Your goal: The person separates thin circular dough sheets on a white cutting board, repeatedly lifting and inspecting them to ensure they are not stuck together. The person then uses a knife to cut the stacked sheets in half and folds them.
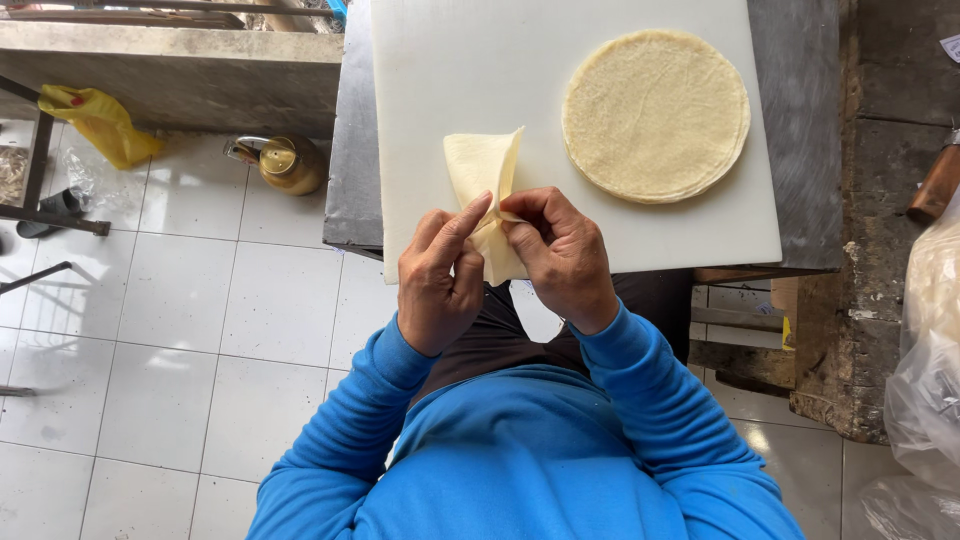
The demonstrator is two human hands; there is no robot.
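From the head camera we look straight down at our two hands. Our left hand (437, 282) and our right hand (560, 255) sit close together at the near edge of the white board (450, 70). Between them we hold a folded wrapper (480, 165), a thin, pale yellow sheet of dough. Both hands pinch it. The left pointer finger (470, 215) and thumb press on its lower left part. The right fingers (525, 205) curl over its lower right part. The top of the folded wrapper sticks up past our fingertips and rests on the board. Its bottom end hangs down between our hands, just over the board's edge.

To the right of the folded wrapper, a little apart from it, lies a round stack of flat wrappers (655, 115) in the same pale colour. It does not touch our hands.

The white board lies on a grey metal bench (350, 150). Our blue sleeves (640, 400) reach up from the bottom of the view.

On the white tiled floor (180, 330) to the left stands a small brass pot (285, 163). Farther left is a yellow bag (100, 120). At the far right we see clear plastic bags (925, 390).
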